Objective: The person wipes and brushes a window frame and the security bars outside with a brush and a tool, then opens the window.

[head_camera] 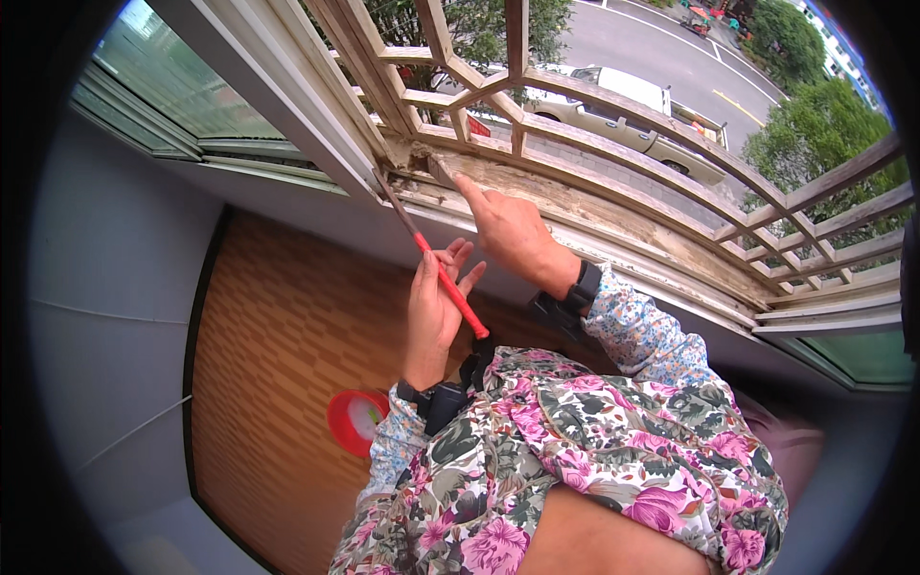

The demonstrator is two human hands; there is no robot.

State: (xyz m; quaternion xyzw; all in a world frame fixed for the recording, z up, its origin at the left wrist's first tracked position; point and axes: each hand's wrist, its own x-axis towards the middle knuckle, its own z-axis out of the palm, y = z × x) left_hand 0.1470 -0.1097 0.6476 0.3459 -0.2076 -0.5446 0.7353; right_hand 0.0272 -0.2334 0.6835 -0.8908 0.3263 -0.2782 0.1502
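Note:
My left hand [435, 298] holds a long thin tool with a red handle [451, 291], its dark metal shaft running up to the inner corner of the window frame. The handle lies between thumb and fingers, which are partly spread. My right hand [514, 230] is over the window sill [596, 223], index finger stretched towards the corner. Beneath that finger is a flat, thin piece [440, 171], perhaps a scraper blade; its other end is hidden by the hand. Dirt and worn patches mark the sill and the corner [410, 154].
A wooden lattice [618, 129] stands just outside the sill. Sliding glass panes [187, 79] are at the left. On the wood-pattern floor [273, 323] stands a red bucket [343, 424] with whitish contents. Outside, below, a pickup truck [611, 118] is parked on the street.

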